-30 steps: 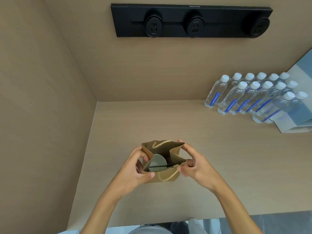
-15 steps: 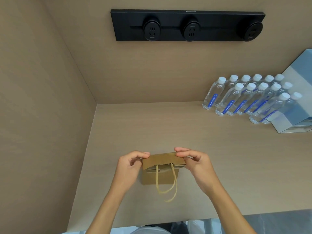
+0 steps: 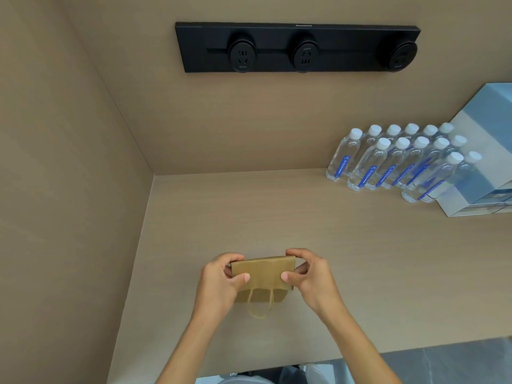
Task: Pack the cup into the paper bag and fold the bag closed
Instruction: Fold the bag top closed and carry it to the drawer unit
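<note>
A small brown paper bag (image 3: pixel 261 275) stands on the beige counter (image 3: pixel 360 259), near its front edge. Its top is folded over toward me, and the folded flap covers the opening. Twine handles (image 3: pixel 260 307) hang down the bag's front. My left hand (image 3: pixel 221 281) pinches the flap's left end, thumb on the front face. At the right end my right hand (image 3: pixel 307 275) grips the flap the same way. The cup is hidden inside the bag.
Several clear water bottles (image 3: pixel 399 162) with white caps stand at the back right, next to a blue and white box (image 3: pixel 479 173). A black socket strip (image 3: pixel 299 48) is mounted on the back wall. A side wall (image 3: pixel 69 189) closes the left.
The bag's open mouth, which showed the cup, has been pressed flat and folded down toward me. The flap now reaches lower over the front, and the handles hang below it.
</note>
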### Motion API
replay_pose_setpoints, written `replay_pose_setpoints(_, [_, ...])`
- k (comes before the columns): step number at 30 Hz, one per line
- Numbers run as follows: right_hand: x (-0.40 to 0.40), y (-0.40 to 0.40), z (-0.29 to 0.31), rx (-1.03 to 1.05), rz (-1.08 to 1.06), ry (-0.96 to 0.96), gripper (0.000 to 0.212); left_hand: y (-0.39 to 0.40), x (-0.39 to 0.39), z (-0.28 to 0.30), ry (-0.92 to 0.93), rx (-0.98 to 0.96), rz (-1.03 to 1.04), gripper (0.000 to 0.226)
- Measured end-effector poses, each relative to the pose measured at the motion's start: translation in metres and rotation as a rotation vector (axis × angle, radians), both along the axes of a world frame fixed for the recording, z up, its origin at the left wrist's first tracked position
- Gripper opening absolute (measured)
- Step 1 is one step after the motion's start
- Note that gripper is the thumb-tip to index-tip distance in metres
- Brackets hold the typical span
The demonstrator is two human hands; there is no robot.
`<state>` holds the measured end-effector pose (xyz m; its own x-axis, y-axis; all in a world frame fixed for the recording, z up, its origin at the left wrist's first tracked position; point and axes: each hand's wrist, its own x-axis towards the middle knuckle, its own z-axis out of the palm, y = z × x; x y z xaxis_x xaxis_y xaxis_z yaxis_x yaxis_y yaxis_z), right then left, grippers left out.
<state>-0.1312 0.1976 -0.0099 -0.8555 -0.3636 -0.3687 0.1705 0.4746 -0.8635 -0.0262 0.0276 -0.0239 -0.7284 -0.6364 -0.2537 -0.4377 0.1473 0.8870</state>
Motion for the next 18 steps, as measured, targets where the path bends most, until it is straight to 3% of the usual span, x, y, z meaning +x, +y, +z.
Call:
replay_pose_setpoints(4, [0.004, -0.001, -0.010, -0.034, -0.034, 0.050, 0.032, -0.003, 0.001, -0.006, 0.006, -0.036, 0.040, 0.026])
replay_pose_setpoints(12, [0.013, 0.002, -0.014, -0.225, -0.057, 0.066, 0.027, -0.010, 0.005, -0.016, 0.090, -0.006, 0.028, 0.019])
replay_pose_setpoints(18, [0.016, 0.040, 0.003, -0.298, -0.181, 0.144, 0.020, 0.010, -0.011, 0.003, 0.230, 0.048, -0.115, 0.016])
